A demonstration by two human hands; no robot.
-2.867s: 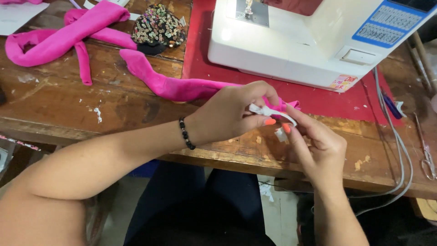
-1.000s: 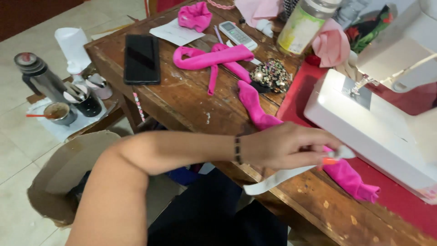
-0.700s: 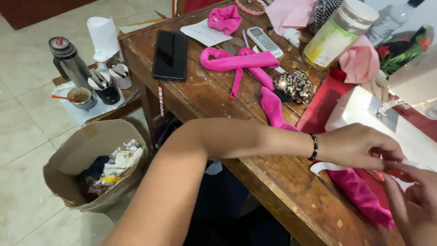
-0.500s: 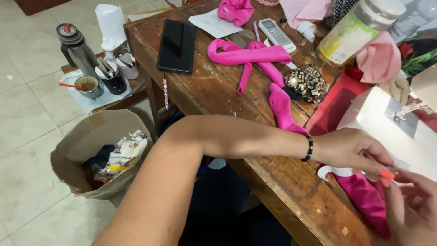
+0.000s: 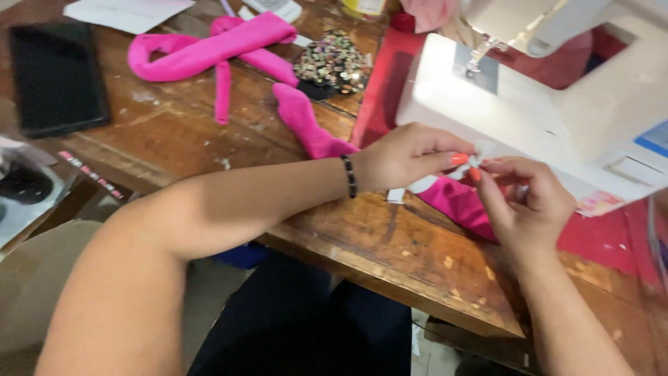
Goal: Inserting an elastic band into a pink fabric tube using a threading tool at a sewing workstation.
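Scarred brown wood fills most of the view: a worn bench [image 5: 209, 139] with a red mat [image 5: 598, 237] under a white sewing machine [image 5: 557, 104] at the right. Half a second ago the head was turned toward the floor, taking in a bin and a small side table; now the view has swung back and closed in on the work, so both hands sit near the middle of the frame. That suggests the glance aside is over and attention is back on the small piece in the fingers. The left hand [image 5: 400, 157] has its thumb and forefinger pinched shut on a narrow white strip [image 5: 424, 183], probably elastic or tape, though it is too small and blurred to be sure. The right hand [image 5: 525, 202] meets it fingertip to fingertip, its fingers curled closed on the same strip's end, just in front of the machine's base. Beneath the hands lies a pink fabric piece [image 5: 452, 202], running back across the bench toward a pink fabric band [image 5: 209, 52] and a sequinned patch [image 5: 334, 63]. A dark phone [image 5: 56, 76] lies at far left, well apart from the hands.
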